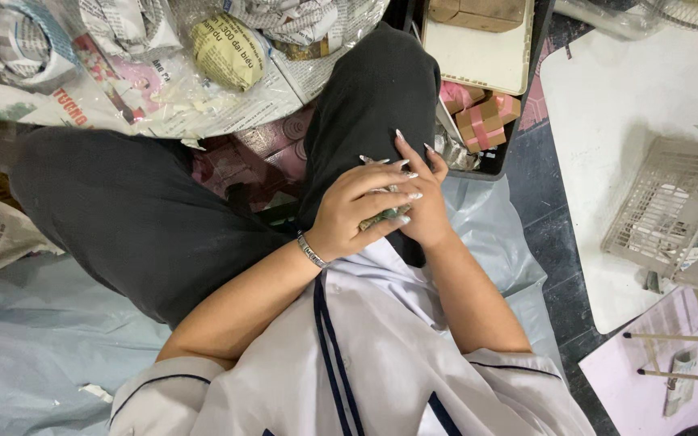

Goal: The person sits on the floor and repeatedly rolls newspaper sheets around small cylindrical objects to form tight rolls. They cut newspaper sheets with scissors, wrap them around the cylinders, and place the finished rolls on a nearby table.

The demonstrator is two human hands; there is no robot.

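While both hands, left hand (357, 211) over right hand (423, 206), clasp a small greenish object (383, 216) against the dark-trousered knee (377, 105), the step appears to be working it between fingers, needing careful grip next

Dark tiled floor (544, 182) right of centre. Pale blue plastic sheet (34, 339) lower left — crumpled newspaper (135, 69) across the top. White board (632, 89) upper right, grey plastic basket (672, 210) on it — even light.
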